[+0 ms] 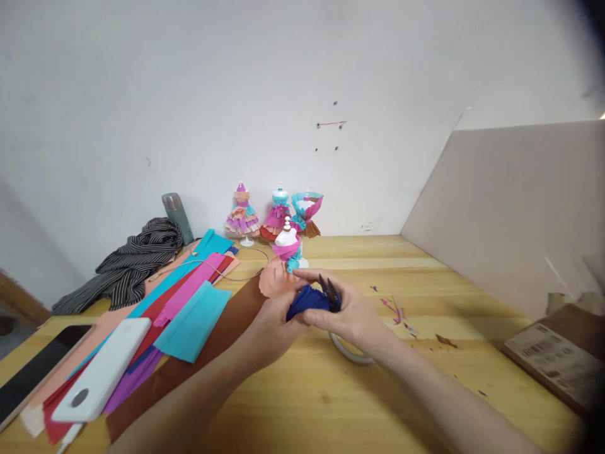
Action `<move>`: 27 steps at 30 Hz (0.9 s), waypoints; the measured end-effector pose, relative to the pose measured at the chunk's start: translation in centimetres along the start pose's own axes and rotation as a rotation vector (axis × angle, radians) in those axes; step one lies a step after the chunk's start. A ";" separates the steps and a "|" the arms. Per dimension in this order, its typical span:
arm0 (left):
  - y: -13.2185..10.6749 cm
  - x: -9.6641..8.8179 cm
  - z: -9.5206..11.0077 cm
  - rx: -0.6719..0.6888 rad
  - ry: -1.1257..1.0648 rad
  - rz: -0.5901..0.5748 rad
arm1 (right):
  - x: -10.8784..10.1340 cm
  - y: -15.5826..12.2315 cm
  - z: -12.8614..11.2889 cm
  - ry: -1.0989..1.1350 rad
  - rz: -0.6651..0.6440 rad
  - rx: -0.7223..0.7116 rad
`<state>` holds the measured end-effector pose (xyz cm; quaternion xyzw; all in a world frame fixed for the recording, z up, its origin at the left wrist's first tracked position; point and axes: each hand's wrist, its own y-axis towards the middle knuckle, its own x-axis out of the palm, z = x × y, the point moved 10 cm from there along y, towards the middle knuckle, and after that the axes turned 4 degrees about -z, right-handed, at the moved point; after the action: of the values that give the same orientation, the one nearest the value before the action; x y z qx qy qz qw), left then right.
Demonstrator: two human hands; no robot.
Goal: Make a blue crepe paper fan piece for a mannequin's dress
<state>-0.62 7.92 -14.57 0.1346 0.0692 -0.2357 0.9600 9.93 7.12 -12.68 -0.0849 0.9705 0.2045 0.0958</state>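
Note:
Above the wooden table, a bunched piece of dark blue crepe paper [309, 301] is pinched between both hands. My left hand [276, 321] is closed on its left end. The right end is gripped by my right hand [352, 309], which also has dark scissors [329, 290] in it, blades pointing up. The scissors' handles are hidden in the palm. Just behind the hands stands a small white dress form [287, 238] with a pink band, a turquoise ruffle and a peach paper skirt [276, 276]. A roll of tape [352, 352] lies partly covered under my right hand.
Several dressed paper figures [242, 211] stand by the wall. Crepe sheets [193, 321], a white power bank [104, 369], a phone [40, 372], striped cloth [137, 261] and a flask [177, 217] occupy the left. Paper scraps [397, 311] and a cardboard box [558, 356] are at right.

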 end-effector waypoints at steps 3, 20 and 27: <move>-0.2 1.6 0.0 0.051 0.166 -0.174 | 0.9 0.1 0.1 -0.012 -0.088 -0.001; -3.1 -0.6 -0.8 0.016 0.517 -0.071 | 2.8 -2.2 5.2 0.372 -0.111 0.229; -3.7 1.9 -2.7 0.259 1.331 -0.119 | 4.1 -3.7 7.1 0.250 -0.157 0.259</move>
<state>-0.86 4.68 -18.38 0.3607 0.6237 -0.1616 0.6744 7.83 6.16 -21.35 -0.1722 0.9834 0.0576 0.0002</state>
